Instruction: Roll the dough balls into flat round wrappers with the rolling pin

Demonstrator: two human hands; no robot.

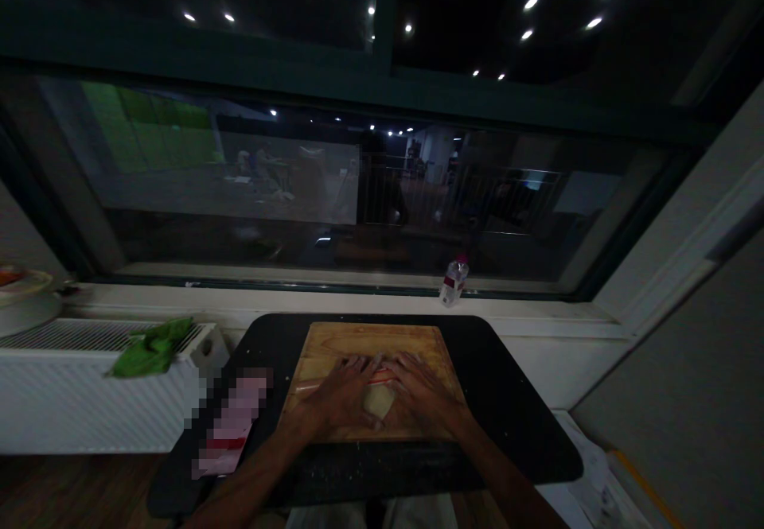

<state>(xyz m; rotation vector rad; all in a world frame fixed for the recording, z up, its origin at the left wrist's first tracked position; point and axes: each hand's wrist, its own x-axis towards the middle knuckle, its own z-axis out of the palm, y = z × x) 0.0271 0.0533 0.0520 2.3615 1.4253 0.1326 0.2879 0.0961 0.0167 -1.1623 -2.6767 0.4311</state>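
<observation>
A wooden cutting board [334, 341] lies on the black tabletop in front of me. A pale, rounded lump of dough [379, 402] sits on it, between my hands. My left hand [344, 390] reaches in from the left, fingers stretched forward and its thumb beside the dough. My right hand [422, 386] lies on the other side with its fingers spread out. Under both hands runs a thin reddish rod, like a rolling pin [307, 385]; its left end sticks out past my left hand. The fingers rest over the rod rather than wrapping round it. Its right end is hidden.
The black table [501, 402] has rounded corners. A pink-and-red packet-like item [235, 422], partly pixelated, lies at its left. A plastic bottle [454, 281] stands on the windowsill [358, 302]. A green cloth [152, 348] hangs over the white radiator [89, 394]; a bowl [24, 302] sits beyond.
</observation>
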